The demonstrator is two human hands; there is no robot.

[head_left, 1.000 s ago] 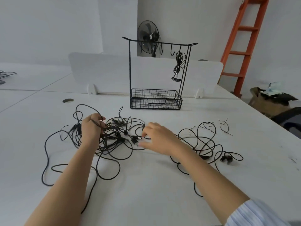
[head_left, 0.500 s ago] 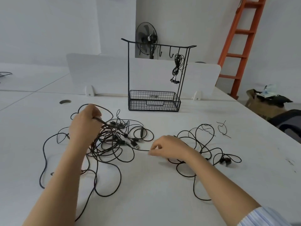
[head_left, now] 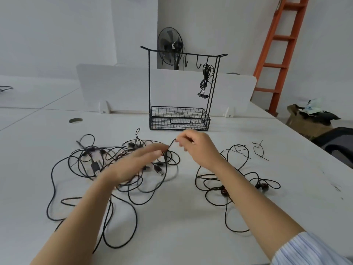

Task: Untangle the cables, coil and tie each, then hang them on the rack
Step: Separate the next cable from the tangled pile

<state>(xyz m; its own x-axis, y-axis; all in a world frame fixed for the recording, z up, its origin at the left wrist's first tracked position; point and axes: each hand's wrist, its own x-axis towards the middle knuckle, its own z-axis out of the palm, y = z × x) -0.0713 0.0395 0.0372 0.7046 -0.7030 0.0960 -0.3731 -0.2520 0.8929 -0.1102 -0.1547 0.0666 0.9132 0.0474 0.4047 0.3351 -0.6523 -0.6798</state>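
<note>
The right hand point(head_left: 198, 148) pinches a cable end point(head_left: 172, 143) lifted at 2 o'clock of the tangle point(head_left: 95, 166), likely to draw it free, while the blurred left hand point(head_left: 137, 163), its grip unclear, steadies the heap; the rack point(head_left: 149, 83) stands at 12 o'clock.

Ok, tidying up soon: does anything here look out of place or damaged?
Nothing looks damaged, but black cables lie in a tangled heap on the white table, and a bent black wire tie lies alone at far right.

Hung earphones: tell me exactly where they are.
Head view: the earphones hang from the rack's rightmost hook, beside its right post, above the wire basket.
</note>
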